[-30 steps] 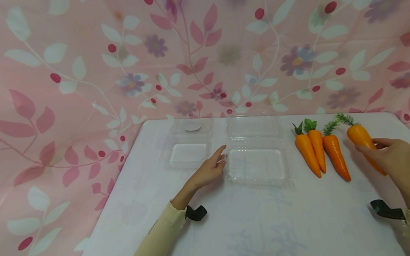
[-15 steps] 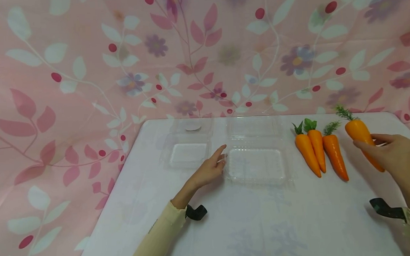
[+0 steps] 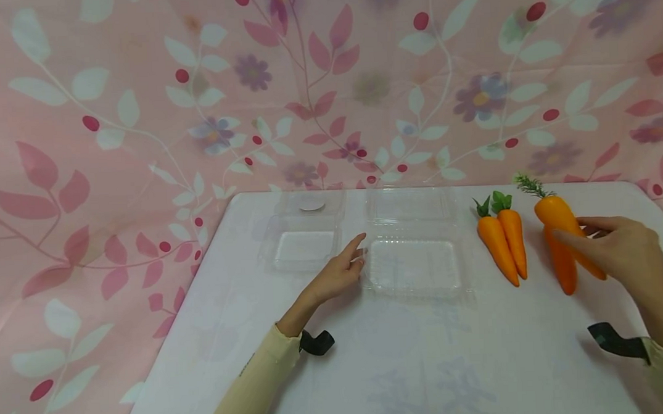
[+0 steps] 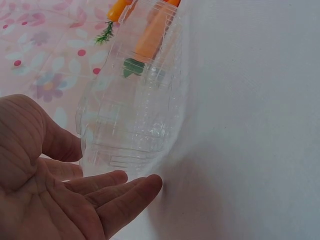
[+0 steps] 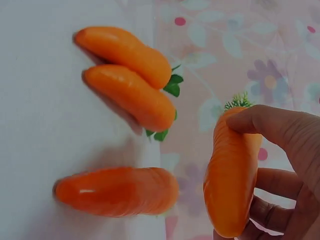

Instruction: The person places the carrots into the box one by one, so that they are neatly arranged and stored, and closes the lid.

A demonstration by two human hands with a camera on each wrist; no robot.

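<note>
My right hand [image 3: 625, 250] holds an orange toy carrot [image 3: 556, 212] with a feathery green top, thumb on one side and fingers on the other. In the head view this carrot partly covers a darker orange carrot [image 3: 562, 265] lying on the table; the right wrist view shows the two apart. Two more carrots [image 3: 496, 249] lie side by side to the left. My left hand [image 3: 337, 276] is at the left side of an opened clear plastic box [image 3: 415, 293], its fingers nearly straight against the rim [image 4: 87, 150]. Nothing lies in that box.
A smaller clear plastic box [image 3: 272, 253], also with its lid back, stands left of the first one. Both lids lie toward the back edge of the white-covered table [image 3: 405, 364]. A pink floral cloth [image 3: 326, 96] hangs behind.
My right hand has raised the held carrot and carried it left, over the darker carrot. The darker carrot's position has shifted slightly. My left hand has stayed in place.
</note>
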